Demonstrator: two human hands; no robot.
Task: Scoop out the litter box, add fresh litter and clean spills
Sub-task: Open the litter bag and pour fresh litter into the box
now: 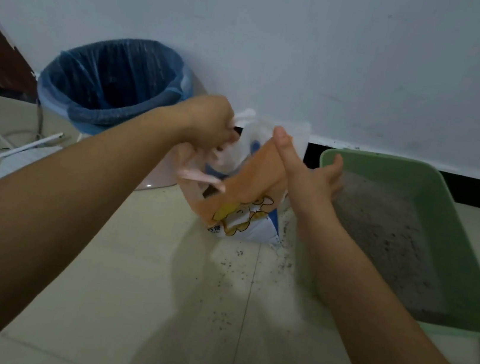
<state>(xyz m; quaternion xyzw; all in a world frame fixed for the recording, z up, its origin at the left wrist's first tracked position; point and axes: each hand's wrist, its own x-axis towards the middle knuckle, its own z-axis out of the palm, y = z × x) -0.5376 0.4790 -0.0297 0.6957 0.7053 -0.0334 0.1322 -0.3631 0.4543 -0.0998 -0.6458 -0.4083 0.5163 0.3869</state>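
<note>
My left hand (210,121) is gripping the top of the litter bag (250,189); my right hand (307,179), fingers straight, is pressing its side beside the litter box (449,232).

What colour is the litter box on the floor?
Light green, seen in the head view: litter box.

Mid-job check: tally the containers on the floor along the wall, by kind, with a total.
Trash bin: 1
Litter bag: 1
Green litter box: 1
Total: 3
</note>
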